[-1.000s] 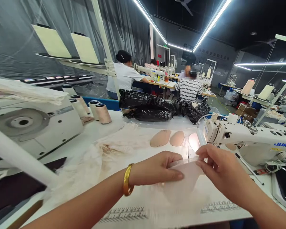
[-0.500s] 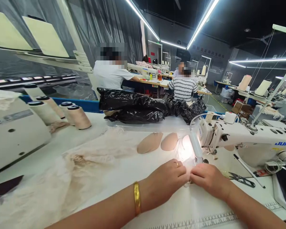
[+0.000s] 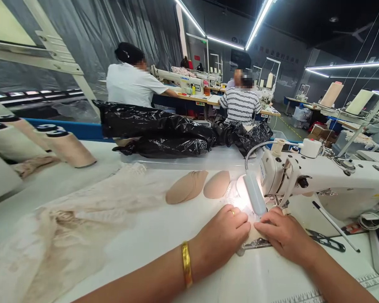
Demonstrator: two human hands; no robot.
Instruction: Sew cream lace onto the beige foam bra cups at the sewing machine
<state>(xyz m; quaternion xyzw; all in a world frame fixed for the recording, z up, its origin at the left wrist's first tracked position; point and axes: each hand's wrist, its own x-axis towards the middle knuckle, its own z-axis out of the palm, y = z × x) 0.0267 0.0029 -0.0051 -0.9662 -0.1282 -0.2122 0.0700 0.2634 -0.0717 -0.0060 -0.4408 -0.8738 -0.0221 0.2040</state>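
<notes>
Pale fabric (image 3: 240,203) is guided by the left hand (image 3: 224,231) and right hand (image 3: 286,235) under a lit lamp (image 3: 254,193), right of centre.

A bare stretch of bench (image 3: 151,240) is left between the left forearm and the sheer cloth (image 3: 72,248) at lower left; on the right, room is narrowed by the sewing machine (image 3: 322,176) and snips (image 3: 326,240). Fingers are bent over the fabric near the needle area; whether it is pinched or only pressed by either grip cannot be told. Behind the beige pieces (image 3: 186,188), a translucent container (image 3: 189,163) is overlaid by black plastic (image 3: 164,130), whose contents are hidden. The needle is hidden by lamp and hand; the machine's right end is cut off, and the fabric's outline is washed out by glare.
</notes>
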